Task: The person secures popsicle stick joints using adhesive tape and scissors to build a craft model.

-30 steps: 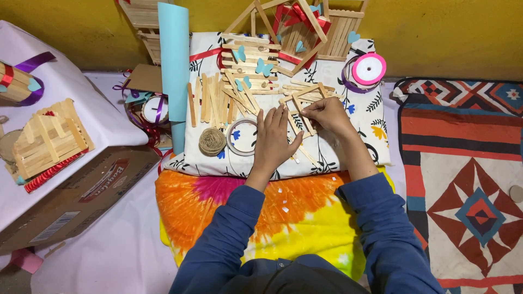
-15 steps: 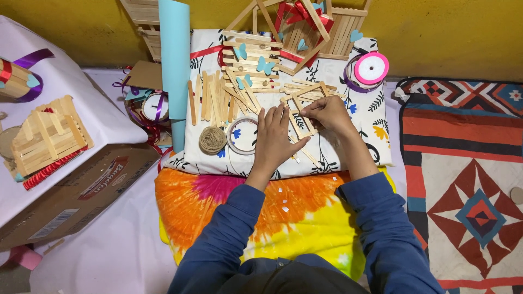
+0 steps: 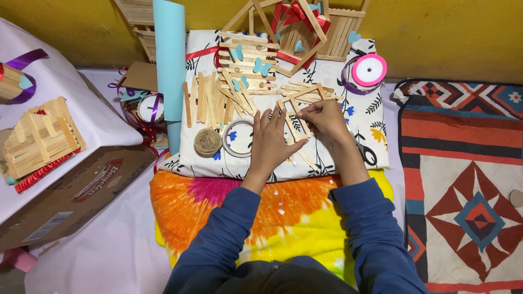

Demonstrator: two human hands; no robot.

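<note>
1. A brown cardboard box with a red label lies at lower left.
2. The left hand presses flat, fingers spread, on the stick frame.
3. The right hand pinches the frame's upper edge on the floral cloth.

Long dark-blue sleeves cover both arms to the wrists, leaving the left hand and right hand bare.

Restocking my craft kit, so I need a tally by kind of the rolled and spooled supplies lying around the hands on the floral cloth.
Pink ribbon spool: 1
Twine ball: 1
Clear tape ring: 1
Light blue paper roll: 1
Total: 4
</note>
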